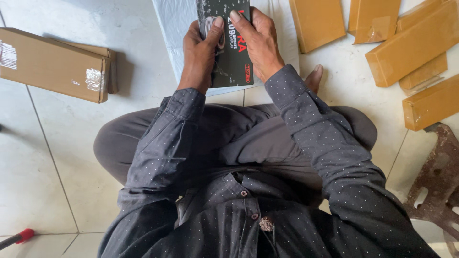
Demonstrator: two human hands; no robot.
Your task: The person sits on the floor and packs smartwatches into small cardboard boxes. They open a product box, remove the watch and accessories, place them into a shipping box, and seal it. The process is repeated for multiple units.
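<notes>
Gripping one black packet (pixel 231 45), two hands (pixel 201 52)

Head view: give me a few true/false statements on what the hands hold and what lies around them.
1. Both the left hand and the right hand hold the flat black box. True.
2. The box rests on a table. False: it is held over a white plastic sheet on the tiled floor.
3. Tan wrapped packages lie to the right. True.
4. The cardboard box at left is blue. False: brown.
</notes>
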